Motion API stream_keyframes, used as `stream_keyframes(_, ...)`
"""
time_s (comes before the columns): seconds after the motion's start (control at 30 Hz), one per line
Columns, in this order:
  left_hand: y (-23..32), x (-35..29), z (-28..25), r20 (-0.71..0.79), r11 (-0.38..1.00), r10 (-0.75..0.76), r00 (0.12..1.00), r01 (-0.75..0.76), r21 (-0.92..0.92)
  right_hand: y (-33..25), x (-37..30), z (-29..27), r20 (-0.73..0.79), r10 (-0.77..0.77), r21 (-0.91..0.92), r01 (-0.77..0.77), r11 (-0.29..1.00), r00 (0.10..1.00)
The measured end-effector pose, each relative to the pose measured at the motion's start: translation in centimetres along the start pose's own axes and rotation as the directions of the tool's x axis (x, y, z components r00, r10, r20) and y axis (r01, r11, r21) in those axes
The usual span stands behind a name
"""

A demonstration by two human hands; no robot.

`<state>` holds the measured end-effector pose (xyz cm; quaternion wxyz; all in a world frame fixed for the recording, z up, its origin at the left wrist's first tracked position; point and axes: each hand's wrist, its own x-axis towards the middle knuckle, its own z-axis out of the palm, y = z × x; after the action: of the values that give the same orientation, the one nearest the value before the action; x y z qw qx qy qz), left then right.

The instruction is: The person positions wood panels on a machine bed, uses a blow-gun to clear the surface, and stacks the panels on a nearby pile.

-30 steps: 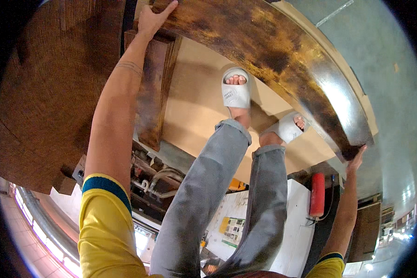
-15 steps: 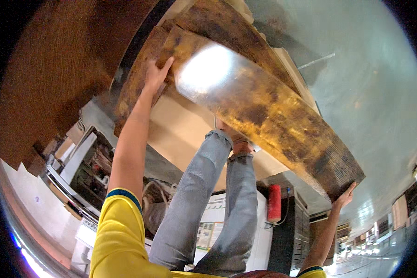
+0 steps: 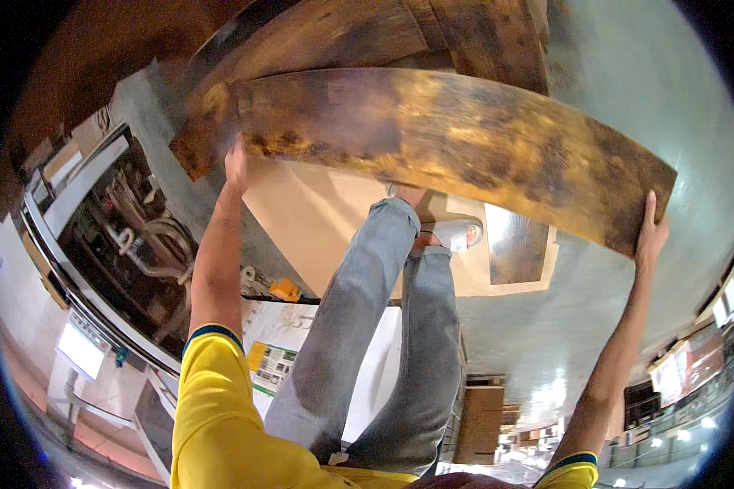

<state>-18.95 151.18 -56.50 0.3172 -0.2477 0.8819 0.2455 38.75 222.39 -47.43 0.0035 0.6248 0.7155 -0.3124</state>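
Observation:
A long wooden plank (image 3: 465, 134) with a mottled brown and golden, glossy face spans the view in front of me, bowed by the lens. My left hand (image 3: 236, 167) grips its lower edge close to the left end, the thumb near the face and the other fingers hidden behind. Around the right end, my right hand (image 3: 652, 234) is closed with the thumb on the face. Beyond it lie more dark brown planks (image 3: 326, 37), partly covered by the held one. Another plank (image 3: 517, 253) shows below it, on a tan cardboard sheet (image 3: 302, 212).
My feet, in light sandals (image 3: 457, 235), stand on the cardboard. A frame-edged unit with hoses (image 3: 151, 244) stands at left, near an orange object (image 3: 285, 288). A white surface with a printed sheet (image 3: 271, 365) lies below. Brown boxes (image 3: 479, 424) stand lower right, on a grey floor.
The plank has swung from a steep slant to nearly level, its right end rising. My right hand has moved up with it, my left hand down and leftward. The view has also shifted.

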Motion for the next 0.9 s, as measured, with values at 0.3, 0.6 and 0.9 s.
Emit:
stream_keyframes(0.3, -11.2, -14.7, 4.1, 0.209, 0.983, 0.035, 0.977, -0.071, 0.170, -27.7, 1.4, 12.5, 0.135, -0.405, 0.158, 0.383, 0.910, 0.904)
stream_keyframes(0.6, 1.1, -34.4, 15.5, 0.552, 0.921, 0.375, 0.745, -0.370, -0.125, -42.7, -6.6, 20.8, 0.199, -0.636, 0.317, 0.565, 0.762, 0.746)
stream_keyframes(0.9, 7.8, -40.8, 17.1, 0.644, 0.712, 0.531, 0.551, -0.702, 0.014, -25.0, -12.1, 24.6, 0.332, -0.291, 0.105, 0.272, 0.957, 0.897)
